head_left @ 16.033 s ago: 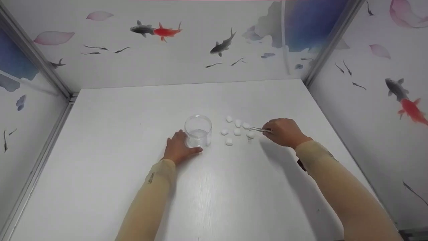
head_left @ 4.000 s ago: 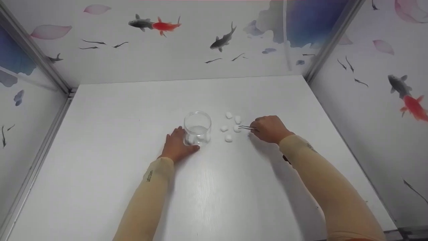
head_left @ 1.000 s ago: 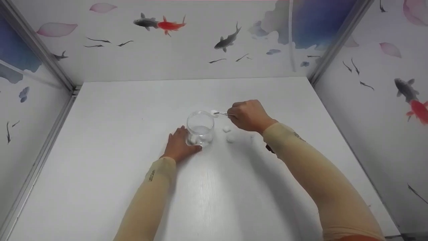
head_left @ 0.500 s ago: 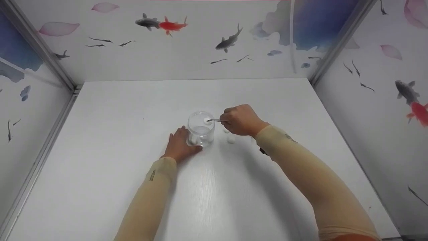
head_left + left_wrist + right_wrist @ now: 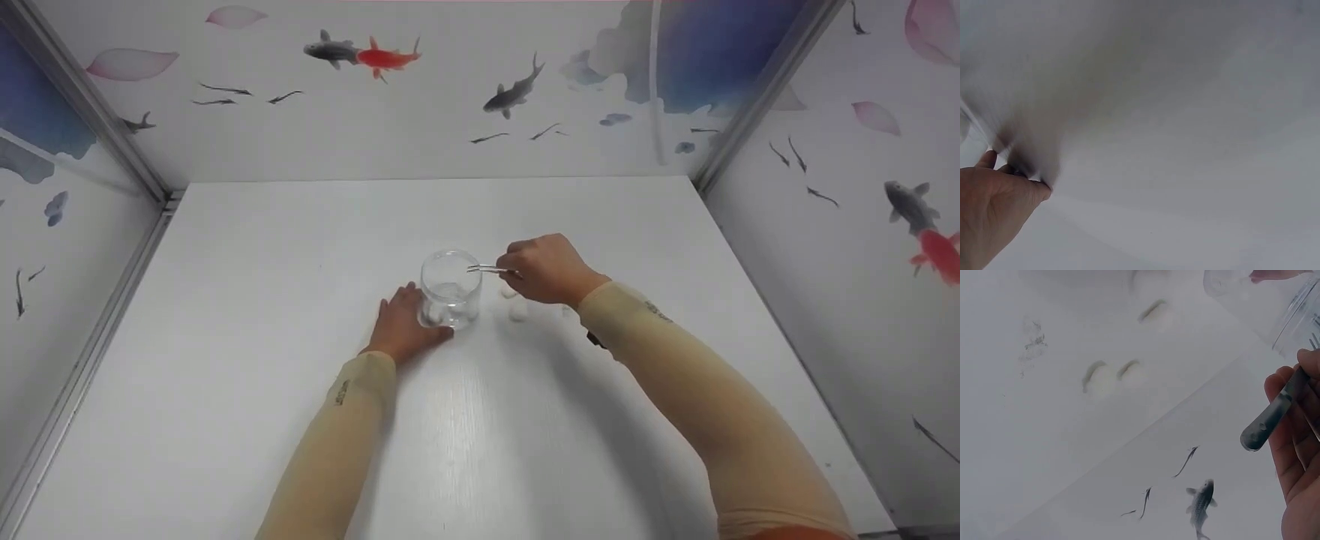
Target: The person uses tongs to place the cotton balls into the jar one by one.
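A clear round jar (image 5: 451,291) stands upright on the white table, with pale cotton balls dimly visible low inside. My left hand (image 5: 401,322) holds it from the left, thumb at the front and fingers round the far side. In my right hand (image 5: 546,268) is a pair of metal tweezers (image 5: 485,268), its tips over the right part of the jar's mouth, parted with nothing between them. The right wrist view shows the tweezers' broad rear end (image 5: 1266,423) beside the palm. Several cotton balls (image 5: 1102,380) lie on the table; the right hand partly covers them in the head view.
The white table (image 5: 247,315) is enclosed by panels at the back (image 5: 420,135) and both sides, printed with fish and petals. A cotton ball (image 5: 517,310) lies just right of the jar, under the right arm's shadow.
Half a second ago the tweezers held a cotton ball over the jar; now their tips are parted without it. Fewer balls lie on the table than 16 seconds ago. The left hand stays put.
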A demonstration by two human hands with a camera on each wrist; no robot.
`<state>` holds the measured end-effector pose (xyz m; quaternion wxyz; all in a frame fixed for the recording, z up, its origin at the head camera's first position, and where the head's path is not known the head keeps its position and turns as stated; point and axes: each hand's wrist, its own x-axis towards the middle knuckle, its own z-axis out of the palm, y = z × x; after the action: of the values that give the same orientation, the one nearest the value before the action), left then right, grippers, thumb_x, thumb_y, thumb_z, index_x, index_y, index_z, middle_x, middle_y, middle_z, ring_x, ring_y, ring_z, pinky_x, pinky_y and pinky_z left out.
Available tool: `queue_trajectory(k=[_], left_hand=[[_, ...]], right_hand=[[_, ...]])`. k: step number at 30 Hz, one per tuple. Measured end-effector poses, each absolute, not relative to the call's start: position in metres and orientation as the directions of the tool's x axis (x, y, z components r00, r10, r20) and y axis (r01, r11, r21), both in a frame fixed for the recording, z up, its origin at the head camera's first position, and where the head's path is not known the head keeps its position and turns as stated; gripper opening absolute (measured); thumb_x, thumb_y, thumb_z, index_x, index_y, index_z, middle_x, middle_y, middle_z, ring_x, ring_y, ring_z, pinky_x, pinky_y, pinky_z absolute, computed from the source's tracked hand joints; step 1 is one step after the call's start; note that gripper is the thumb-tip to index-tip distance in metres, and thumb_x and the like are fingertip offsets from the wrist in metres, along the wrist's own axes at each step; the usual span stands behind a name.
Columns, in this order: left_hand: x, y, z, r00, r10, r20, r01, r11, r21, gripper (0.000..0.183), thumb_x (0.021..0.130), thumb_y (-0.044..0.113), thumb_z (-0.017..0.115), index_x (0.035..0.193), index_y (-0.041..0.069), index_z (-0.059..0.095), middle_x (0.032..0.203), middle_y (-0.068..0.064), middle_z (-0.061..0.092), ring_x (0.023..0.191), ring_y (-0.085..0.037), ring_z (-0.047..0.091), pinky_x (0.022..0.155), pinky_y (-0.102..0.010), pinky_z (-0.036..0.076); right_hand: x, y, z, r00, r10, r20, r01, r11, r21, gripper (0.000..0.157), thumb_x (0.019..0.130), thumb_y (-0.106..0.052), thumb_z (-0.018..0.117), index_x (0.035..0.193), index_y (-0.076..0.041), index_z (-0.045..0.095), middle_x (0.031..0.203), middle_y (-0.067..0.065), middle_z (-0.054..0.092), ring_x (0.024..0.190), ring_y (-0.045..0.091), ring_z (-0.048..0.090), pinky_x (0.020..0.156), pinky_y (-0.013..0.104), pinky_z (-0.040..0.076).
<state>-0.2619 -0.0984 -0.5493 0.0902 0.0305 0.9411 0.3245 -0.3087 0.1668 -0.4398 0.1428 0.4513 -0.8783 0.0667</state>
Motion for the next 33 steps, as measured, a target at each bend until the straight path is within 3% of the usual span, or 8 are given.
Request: queue_trajectory(k=[17,33], left_hand=[[-0.266,-0.104,-0.561,-0.985,0.123,-0.117,0.023,0.780,0.626,0.100,0.077,0.053,0.080,0.152,0.003,0.037,0.160,-0.019,0.026,0.149,-0.034,0.018,0.122,-0.046,0.000],[-0.264,-0.101,-0.558,-0.981,0.132,-0.142,0.015,0.780,0.626,0.101,0.078,0.055,0.078,0.153,0.004,0.035,0.162,-0.017,0.023,0.150,-0.032,0.013,0.122,-0.043,-0.002]], right_hand=[[-0.316,0.217,-0.450,-0.610,-0.709,0.354,-0.764,0.645,-0.022,0.006,0.087,-0.009,0.073,0.089,-0.010,0.078,0.076,0.002,0.069,0.059,0.015,0.062,0.050,0.036,0.053],[-0.318,0.266,-0.484,-0.751,-0.606,0.262,-0.639,0.767,-0.058,0.006,0.088,-0.010,0.073,0.091,-0.009,0.078,0.078,0.003,0.070,0.067,0.019,0.067,0.058,0.039,0.058]])
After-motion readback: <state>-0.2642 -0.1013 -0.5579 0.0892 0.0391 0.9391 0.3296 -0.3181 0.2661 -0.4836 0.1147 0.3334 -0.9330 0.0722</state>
